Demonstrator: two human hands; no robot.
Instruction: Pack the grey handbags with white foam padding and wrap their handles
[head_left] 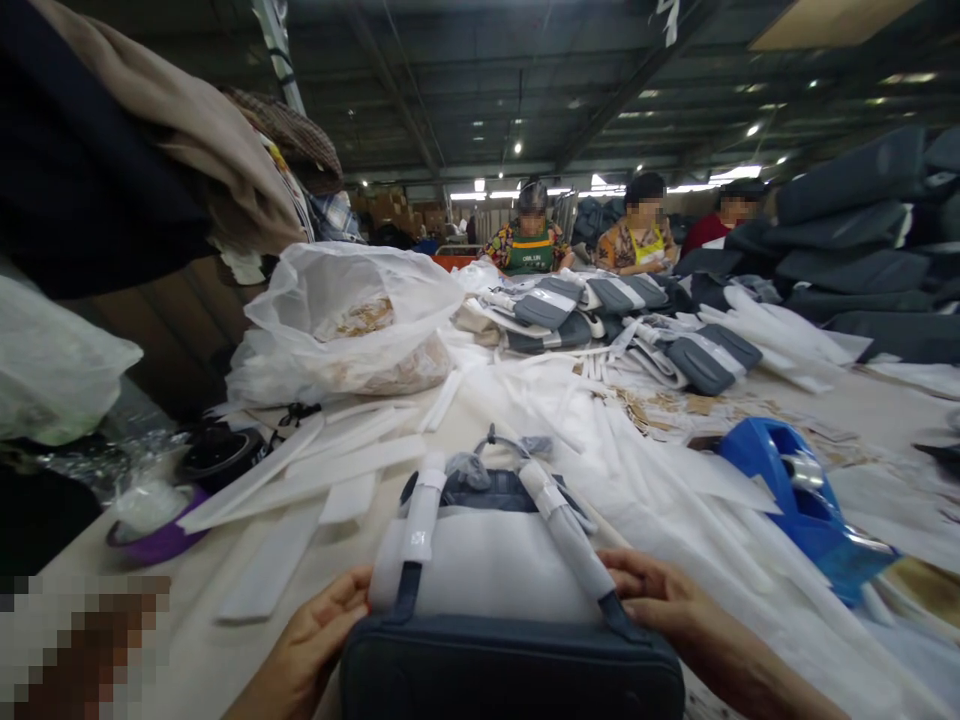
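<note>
A dark blue-grey handbag (pixel 510 665) lies on the table right in front of me, its body partly covered in white foam wrap (pixel 487 565) and both handles sleeved in white foam. My left hand (pixel 319 635) grips the bag's left side, fingers curled against the wrap. My right hand (pixel 664 600) holds the right side, fingers closed near the base of the right handle (pixel 566 535).
A blue tape dispenser (pixel 799 495) sits at the right. White foam strips (pixel 322 470) lie across the table. A clear plastic bag (pixel 352 320) stands at the left, a purple bowl (pixel 154 535) nearer. Wrapped bags (pixel 705 355) are piled further back, where three people work.
</note>
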